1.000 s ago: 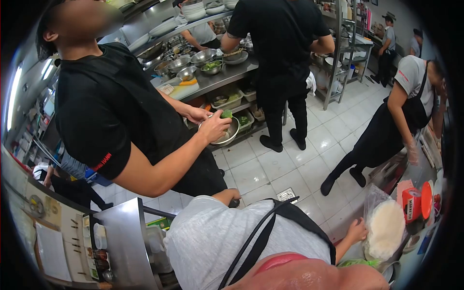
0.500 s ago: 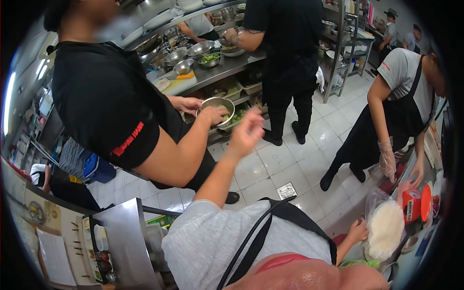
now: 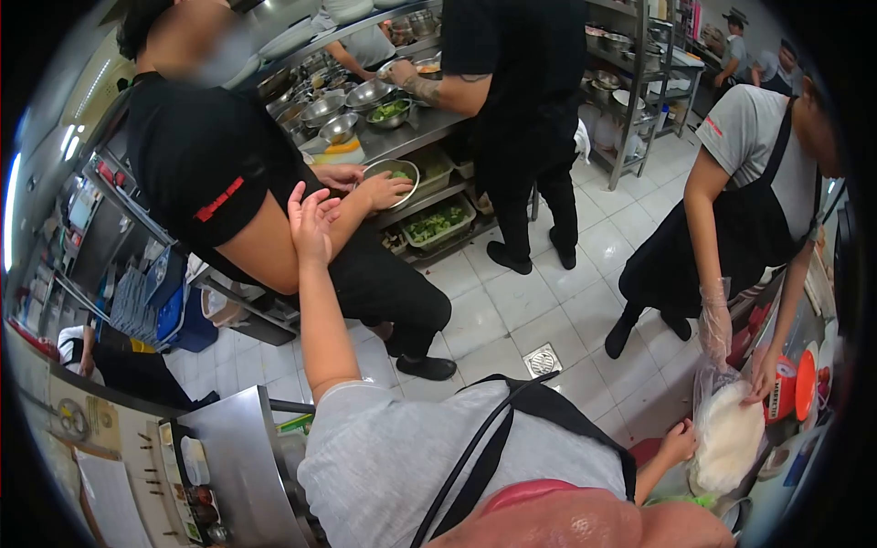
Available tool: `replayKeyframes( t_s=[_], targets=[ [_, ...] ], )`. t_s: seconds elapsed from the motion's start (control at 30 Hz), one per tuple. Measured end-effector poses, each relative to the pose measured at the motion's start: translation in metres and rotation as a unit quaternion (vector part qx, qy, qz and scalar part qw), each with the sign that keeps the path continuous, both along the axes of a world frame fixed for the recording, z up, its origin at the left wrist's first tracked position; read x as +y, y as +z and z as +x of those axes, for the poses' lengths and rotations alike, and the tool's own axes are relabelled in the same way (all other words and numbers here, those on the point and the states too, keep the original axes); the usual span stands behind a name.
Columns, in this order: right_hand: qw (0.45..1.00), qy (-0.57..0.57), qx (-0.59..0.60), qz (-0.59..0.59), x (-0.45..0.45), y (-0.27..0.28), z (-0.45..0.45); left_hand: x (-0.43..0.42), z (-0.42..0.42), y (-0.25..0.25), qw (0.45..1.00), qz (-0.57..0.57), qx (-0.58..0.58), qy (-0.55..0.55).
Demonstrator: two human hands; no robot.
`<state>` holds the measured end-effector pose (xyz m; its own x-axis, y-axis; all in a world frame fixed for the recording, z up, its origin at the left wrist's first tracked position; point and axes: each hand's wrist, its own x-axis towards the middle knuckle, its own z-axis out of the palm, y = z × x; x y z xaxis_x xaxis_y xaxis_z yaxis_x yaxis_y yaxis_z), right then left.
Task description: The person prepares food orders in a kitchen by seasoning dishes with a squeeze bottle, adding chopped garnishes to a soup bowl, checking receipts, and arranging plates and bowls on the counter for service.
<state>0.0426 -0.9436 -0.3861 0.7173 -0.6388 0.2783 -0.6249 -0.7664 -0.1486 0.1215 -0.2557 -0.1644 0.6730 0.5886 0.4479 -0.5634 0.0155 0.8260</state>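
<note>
My left hand (image 3: pixel 312 226) is raised with its fingers spread, in front of a co-worker's forearm, and holds nothing. That co-worker in black holds a metal bowl (image 3: pixel 413 170) with green food in it. Low on the right, my right hand (image 3: pixel 677 444) has curled fingers at the left edge of a clear plastic bag (image 3: pixel 703 408) filled with a pale white mass (image 3: pixel 729 437). Another person's gloved hand (image 3: pixel 715 333) and bare hand (image 3: pixel 764 376) are at the bag's upper end.
An orange scale (image 3: pixel 779 388) stands right of the bag. Behind the co-workers, a steel counter (image 3: pixel 438 128) carries several bowls, with a tray of cut greens (image 3: pixel 438 224) below it. A steel table (image 3: pixel 239 447) is at lower left, and a floor drain (image 3: pixel 543 360) lies in the tiles.
My left hand has swung left, away from the bowl, to the co-worker's forearm. The person on the right has reached down to the bag. My right hand has barely moved.
</note>
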Motion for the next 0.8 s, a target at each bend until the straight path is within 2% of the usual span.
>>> replayKeyframes(
  t_s=[0.03,0.17,0.27,0.33,0.37,0.47,0.53,0.63,0.7,0.73,0.8],
  targets=[
    [1.0,-0.003,0.007,0.0,0.0,0.002,-0.001,0.005,0.003,0.002,1.0,-0.006,0.01,-0.02],
    [1.0,-0.005,0.007,-0.011,-0.008,-0.009,-0.002,0.021,0.037,-0.006,0.999,-0.015,0.026,0.031],
    [0.996,0.049,-0.075,-0.003,-0.024,-0.034,-0.008,0.033,0.063,-0.023,0.991,0.005,0.081,0.104],
    [1.0,-0.006,-0.026,-0.009,-0.009,-0.01,-0.009,0.042,0.073,-0.035,0.985,-0.009,0.127,0.119],
    [0.992,-0.062,-0.005,-0.113,-0.043,-0.056,-0.012,0.042,0.078,-0.043,0.982,-0.027,0.141,0.121],
    [0.991,-0.081,0.006,-0.111,-0.03,-0.041,-0.006,0.052,0.09,-0.085,0.967,-0.038,0.21,0.136],
    [0.984,-0.099,0.053,-0.14,-0.026,-0.036,-0.002,0.065,0.098,-0.129,0.951,-0.03,0.278,0.133],
    [0.975,-0.129,0.11,-0.143,-0.015,-0.021,0.004,0.058,0.105,-0.175,0.89,-0.008,0.453,0.055],
    [0.964,-0.154,0.164,-0.142,-0.02,-0.026,0.004,0.039,0.107,-0.181,0.837,0.044,0.544,-0.023],
    [0.965,-0.151,0.141,-0.164,-0.023,-0.027,0.004,0.031,0.107,-0.181,0.811,0.071,0.578,-0.056],
    [0.966,-0.135,0.097,-0.199,-0.026,-0.036,0.002,0.02,0.104,-0.164,0.82,0.154,0.532,-0.143]
  ],
)
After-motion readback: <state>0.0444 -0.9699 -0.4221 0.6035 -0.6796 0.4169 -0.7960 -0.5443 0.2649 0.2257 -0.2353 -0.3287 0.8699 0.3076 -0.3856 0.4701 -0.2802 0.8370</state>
